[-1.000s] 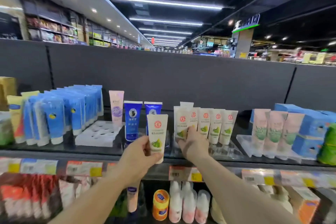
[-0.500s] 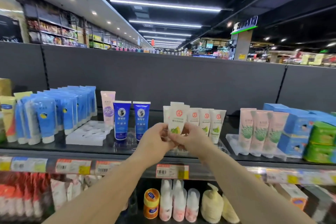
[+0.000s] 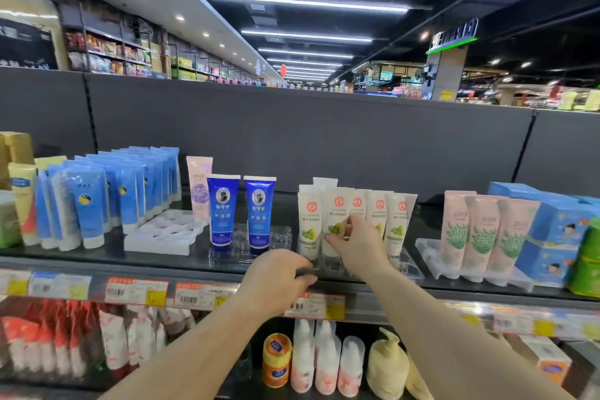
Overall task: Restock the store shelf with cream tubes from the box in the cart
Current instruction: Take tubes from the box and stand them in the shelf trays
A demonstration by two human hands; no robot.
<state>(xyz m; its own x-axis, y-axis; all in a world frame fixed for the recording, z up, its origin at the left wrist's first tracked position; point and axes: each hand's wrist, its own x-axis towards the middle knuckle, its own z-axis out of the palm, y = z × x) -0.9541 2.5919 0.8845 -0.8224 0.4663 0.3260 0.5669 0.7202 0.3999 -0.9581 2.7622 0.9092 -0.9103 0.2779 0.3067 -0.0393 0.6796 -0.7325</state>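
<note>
Five white cream tubes (image 3: 357, 221) with red round seals and green leaf prints stand caps-down in a row at shelf (image 3: 162, 261) centre, one more behind. Right hand (image 3: 357, 245) pinches the second tube (image 3: 336, 221) from the left between thumb and fingers. Left hand (image 3: 276, 279), fingers loosely curled, rests at the shelf's front edge, holding nothing. Left of the row: two dark blue tubes (image 3: 240, 213), one pink tube (image 3: 199, 187), an unfilled white tray (image 3: 162, 230), many light blue tubes (image 3: 107, 195). Right: three pink tubes (image 3: 480, 230), blue boxes (image 3: 552, 227). Price tags (image 3: 168, 294) below; lettering unreadable.
</note>
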